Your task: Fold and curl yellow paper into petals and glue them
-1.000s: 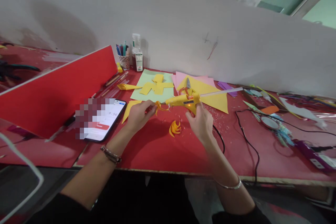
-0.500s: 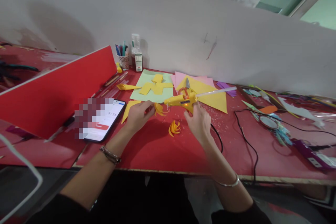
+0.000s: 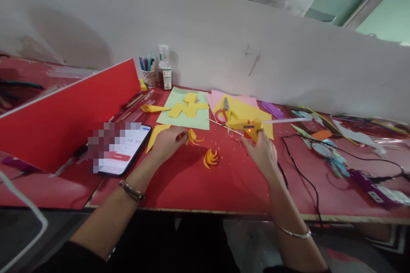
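My left hand (image 3: 169, 141) pinches a yellow paper piece with curled, cut petals (image 3: 193, 137), held above the red tabletop. My right hand (image 3: 263, 150) is closed round the handle of a yellow glue gun (image 3: 245, 126), whose nozzle points left. A clear glue stick (image 3: 285, 120) sticks out of the gun's back end, and a small orange light glows on its body. Between my hands lies a second curled yellow paper flower (image 3: 211, 158) on the table. Just behind the gun are scissors (image 3: 221, 115) with orange handles and a thin pale stick (image 3: 235, 131).
Yellow paper cutouts (image 3: 191, 109) lie on a green sheet (image 3: 203, 124). A phone (image 3: 128, 153) and an upright red board (image 3: 70, 115) stand left. Behind are a pen cup (image 3: 149, 79) and a bottle (image 3: 165, 72). A black cord (image 3: 307, 179) crosses the right side toward a purple power strip (image 3: 368, 190).
My right hand has drawn the glue gun to the right, away from the paper piece. My left hand still holds that piece in nearly the same place.
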Motion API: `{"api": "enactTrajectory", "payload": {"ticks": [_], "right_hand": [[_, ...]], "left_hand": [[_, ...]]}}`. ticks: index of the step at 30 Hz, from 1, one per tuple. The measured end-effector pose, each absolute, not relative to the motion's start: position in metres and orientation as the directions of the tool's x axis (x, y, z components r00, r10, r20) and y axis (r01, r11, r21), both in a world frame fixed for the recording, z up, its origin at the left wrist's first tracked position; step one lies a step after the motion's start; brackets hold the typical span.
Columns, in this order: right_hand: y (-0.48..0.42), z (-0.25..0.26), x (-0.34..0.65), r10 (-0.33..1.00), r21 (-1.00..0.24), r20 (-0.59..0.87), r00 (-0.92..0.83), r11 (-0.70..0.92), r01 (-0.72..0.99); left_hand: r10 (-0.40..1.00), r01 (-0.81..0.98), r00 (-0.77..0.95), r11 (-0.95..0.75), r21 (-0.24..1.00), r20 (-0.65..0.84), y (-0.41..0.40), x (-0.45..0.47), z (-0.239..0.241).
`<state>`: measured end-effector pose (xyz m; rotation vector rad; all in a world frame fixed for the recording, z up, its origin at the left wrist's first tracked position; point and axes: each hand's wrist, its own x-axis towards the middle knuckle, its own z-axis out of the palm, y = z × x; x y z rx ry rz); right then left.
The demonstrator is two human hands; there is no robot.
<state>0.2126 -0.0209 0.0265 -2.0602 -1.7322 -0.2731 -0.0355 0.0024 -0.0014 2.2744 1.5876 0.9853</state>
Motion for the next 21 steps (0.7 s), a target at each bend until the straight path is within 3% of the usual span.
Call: {"api": "enactTrajectory", "payload": {"ticks": [3, 10, 16, 21], "right_hand": [[-0.027, 0.014, 0.246, 0.873, -0.239, 0.419, 0.25, -0.159, 0.958], [-0.032, -0.017, 0.31, 0.871, -0.327, 0.451, 0.193, -0.04, 0.944], [-0.036, -0.011, 0.31, 0.86, -0.128, 0.491, 0.139, -0.086, 0.988], [-0.053, 0.002, 0.3, 0.889, 0.044, 0.428, 0.161, -0.199, 0.979]], "left_hand": [[0.893, 0.739, 0.271, -0.433, 0.516, 0.36, 0.004, -0.035, -0.002], [0.886, 0.711, 0.342, -0.462, 0.53, 0.312, 0.006, -0.038, -0.003], [0.884, 0.725, 0.362, -0.467, 0.506, 0.297, 0.007, -0.041, -0.004], [0.864, 0.708, 0.414, -0.503, 0.495, 0.285, 0.008, -0.041, -0.007]]}}
